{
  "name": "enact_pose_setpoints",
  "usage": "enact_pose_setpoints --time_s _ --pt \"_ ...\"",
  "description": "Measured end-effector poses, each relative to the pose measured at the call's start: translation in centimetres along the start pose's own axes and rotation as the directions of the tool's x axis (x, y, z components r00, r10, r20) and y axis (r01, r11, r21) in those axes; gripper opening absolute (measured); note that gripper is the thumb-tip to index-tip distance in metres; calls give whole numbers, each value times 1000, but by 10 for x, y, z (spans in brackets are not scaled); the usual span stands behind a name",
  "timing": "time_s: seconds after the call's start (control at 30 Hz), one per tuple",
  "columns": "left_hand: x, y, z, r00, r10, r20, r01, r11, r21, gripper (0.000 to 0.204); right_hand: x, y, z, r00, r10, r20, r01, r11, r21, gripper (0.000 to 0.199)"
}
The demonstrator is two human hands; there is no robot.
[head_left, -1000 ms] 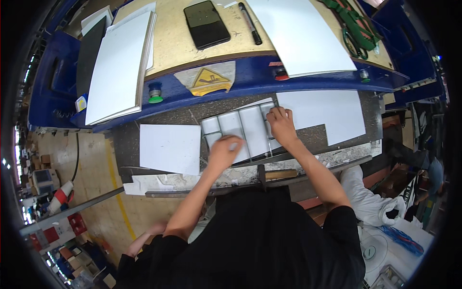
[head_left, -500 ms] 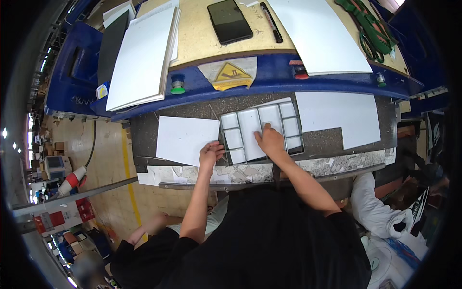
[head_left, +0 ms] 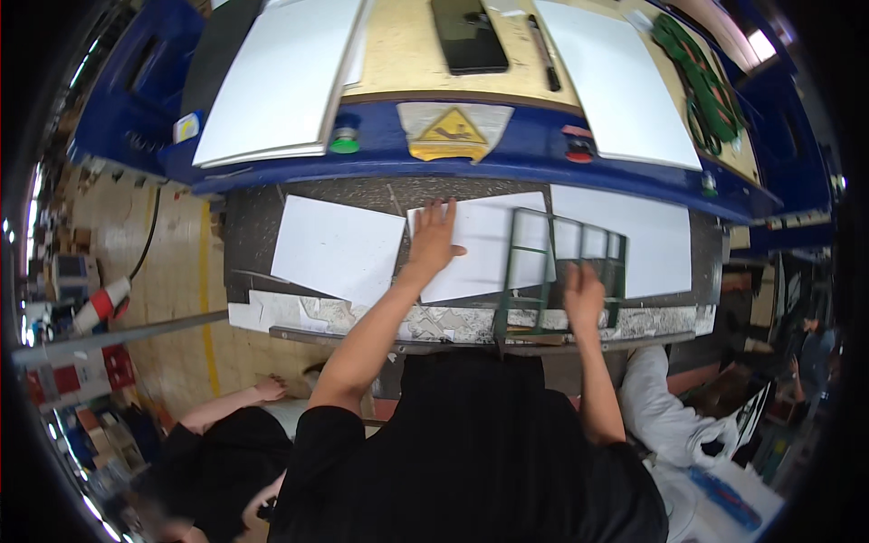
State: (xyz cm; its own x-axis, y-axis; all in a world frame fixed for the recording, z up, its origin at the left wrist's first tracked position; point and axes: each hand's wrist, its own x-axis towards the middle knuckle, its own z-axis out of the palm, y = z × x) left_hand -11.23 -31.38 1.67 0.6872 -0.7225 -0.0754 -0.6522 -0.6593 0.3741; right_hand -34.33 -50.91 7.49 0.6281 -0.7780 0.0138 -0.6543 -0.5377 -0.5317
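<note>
My left hand (head_left: pixel 434 240) lies with fingers spread on the middle white sheet (head_left: pixel 484 240), near its left edge. My right hand (head_left: pixel 584 294), somewhat blurred, is closed on a dark green grid frame (head_left: pixel 545 271) with thin dividing bars. The frame stands tilted over the right part of the middle sheet and part of the white sheet on the right (head_left: pixel 656 235). Its near edge reaches the pale strip along the front of the dark work surface. To the left of my left hand lies another white sheet (head_left: pixel 335 244).
Beyond a blue machine beam (head_left: pixel 534 145) with green and red buttons, a wooden top carries white sheet stacks (head_left: pixel 276 81), a phone (head_left: pixel 471 41), a marker (head_left: pixel 545 52) and green straps (head_left: pixel 692 86). A metal rail (head_left: pixel 434 347) edges the front. Another person (head_left: pixel 222 462) is at lower left.
The grid frame has come up off the middle sheet and shifted right with my right hand. My left hand has moved from the frame's left side onto the sheet. The view has shifted slightly.
</note>
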Motion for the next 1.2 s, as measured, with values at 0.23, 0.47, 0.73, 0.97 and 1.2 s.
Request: enact_pose_setpoints --time_s 0.23,0.47,0.73,0.97,1.2 --pt "32 3 -26 952 -140 271 160 986 -52 70 37 143 -1 997 54 -54 -56 997 -47 42" --pt "8 -38 -92 921 161 355 -20 929 -370 32 32 162 18 983 119 -138 -115 993 42 44" --pt "-16 -195 -164 884 -375 280 208 851 483 46 33 163 16 969 105 -225 -116 993 -36 45" --pt "-48 -22 -55 993 -75 88 95 960 -263 19 26 163 19 956 209 -207 -239 962 -132 44" --pt "-139 122 47 906 351 235 -242 888 -392 58 31 143 9 962 196 -190 -219 970 -109 38"
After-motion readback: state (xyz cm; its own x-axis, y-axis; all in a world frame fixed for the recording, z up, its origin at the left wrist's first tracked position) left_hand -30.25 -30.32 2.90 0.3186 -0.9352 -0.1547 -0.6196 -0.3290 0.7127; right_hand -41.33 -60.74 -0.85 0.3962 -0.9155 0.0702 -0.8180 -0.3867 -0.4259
